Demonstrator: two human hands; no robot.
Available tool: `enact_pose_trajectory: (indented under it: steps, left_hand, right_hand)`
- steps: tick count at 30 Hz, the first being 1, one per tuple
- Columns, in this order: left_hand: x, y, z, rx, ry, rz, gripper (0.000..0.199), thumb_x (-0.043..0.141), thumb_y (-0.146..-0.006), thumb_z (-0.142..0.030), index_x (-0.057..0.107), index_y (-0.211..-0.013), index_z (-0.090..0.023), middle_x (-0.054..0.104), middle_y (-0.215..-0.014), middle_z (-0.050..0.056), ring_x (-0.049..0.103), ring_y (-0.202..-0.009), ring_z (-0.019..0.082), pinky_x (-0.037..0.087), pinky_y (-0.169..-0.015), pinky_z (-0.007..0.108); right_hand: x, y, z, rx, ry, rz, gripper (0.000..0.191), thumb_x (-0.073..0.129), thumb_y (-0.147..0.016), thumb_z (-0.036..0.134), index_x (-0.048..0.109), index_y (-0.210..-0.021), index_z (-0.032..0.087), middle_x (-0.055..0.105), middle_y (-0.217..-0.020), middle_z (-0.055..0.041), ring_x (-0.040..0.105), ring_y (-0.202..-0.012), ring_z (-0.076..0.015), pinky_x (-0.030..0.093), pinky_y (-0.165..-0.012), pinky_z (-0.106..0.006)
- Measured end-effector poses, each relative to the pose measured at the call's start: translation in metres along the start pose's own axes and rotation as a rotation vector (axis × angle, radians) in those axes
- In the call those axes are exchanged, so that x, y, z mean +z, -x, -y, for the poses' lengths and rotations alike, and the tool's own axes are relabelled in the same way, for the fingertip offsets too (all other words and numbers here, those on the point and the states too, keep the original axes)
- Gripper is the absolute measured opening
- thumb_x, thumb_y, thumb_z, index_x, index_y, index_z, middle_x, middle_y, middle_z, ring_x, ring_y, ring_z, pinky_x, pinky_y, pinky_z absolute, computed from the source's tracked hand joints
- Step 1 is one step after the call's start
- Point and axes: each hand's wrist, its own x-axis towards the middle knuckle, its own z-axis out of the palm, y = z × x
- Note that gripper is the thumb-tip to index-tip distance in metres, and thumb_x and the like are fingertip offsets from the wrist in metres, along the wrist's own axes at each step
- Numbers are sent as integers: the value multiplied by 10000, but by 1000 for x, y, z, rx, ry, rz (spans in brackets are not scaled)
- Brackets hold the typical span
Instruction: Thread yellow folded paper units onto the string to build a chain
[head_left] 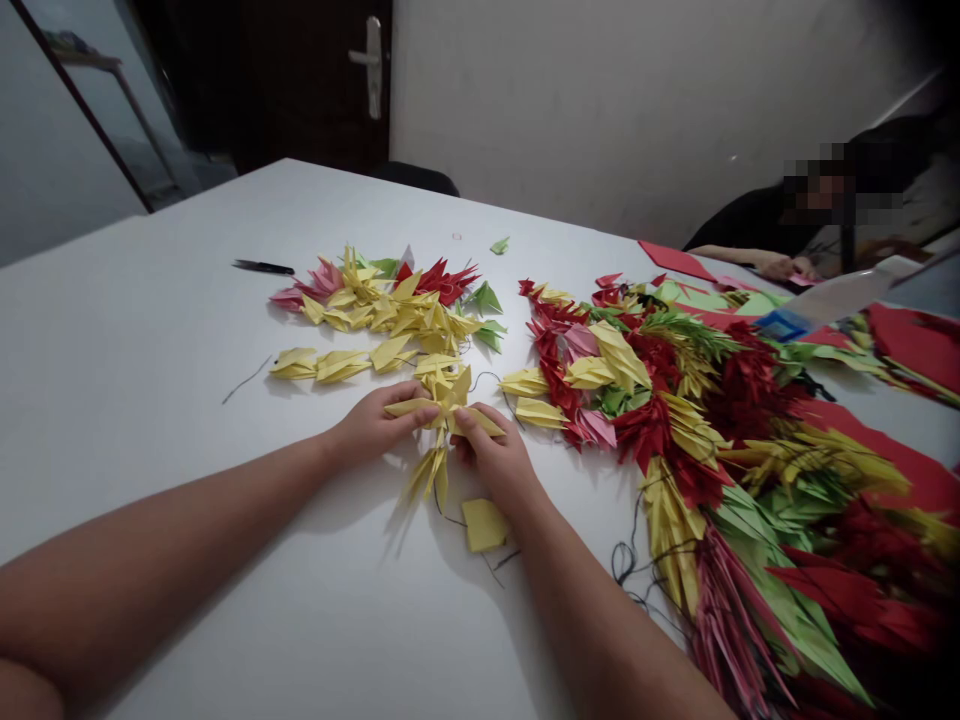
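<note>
My left hand (pixel 375 425) and my right hand (pixel 495 460) meet at the middle of the white table (pixel 150 350). Both pinch a yellow folded paper piece (pixel 444 404) that lies flat between them. Below it a bunch of strung yellow folded pieces (pixel 431 470) hangs toward me on a dark thread. A small yellow paper square (pixel 484 524) lies beside my right wrist.
A loose pile of yellow, pink, red and green folded pieces (pixel 397 300) lies behind my hands. Long strung garlands of folded paper (pixel 720 450) cover the right side. Black scissors (pixel 262 267) lie far left. Another person (pixel 810 220) sits at the far right corner.
</note>
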Motion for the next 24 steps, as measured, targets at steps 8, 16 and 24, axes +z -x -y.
enact_pose_trajectory:
  steps: [8,16,24]
  left_hand:
    - [-1,0,1,35,21,9,267,555,-769,-414,507,-698,-161,472,-677,-26,445,-642,112,372,-616,231]
    - [-2,-1,0,4,68,-15,307,565,-762,-437,464,-658,-166,483,-658,-26,453,-627,112,377,-612,237]
    - [-4,-2,-4,-1,86,-3,312,558,-765,-438,456,-641,-170,500,-630,-29,478,-604,111,395,-597,239]
  right_hand:
    - [-1,-1,-1,-40,46,5,366,611,-678,528,516,-672,175,502,-504,40,419,-427,-80,337,-410,-210]
    - [-9,1,-5,-111,189,176,341,588,-739,495,522,-671,167,508,-572,24,447,-508,-88,363,-497,-217]
    - [-4,0,-6,-131,179,93,344,578,-735,509,488,-676,183,492,-570,27,426,-472,-90,353,-459,-226]
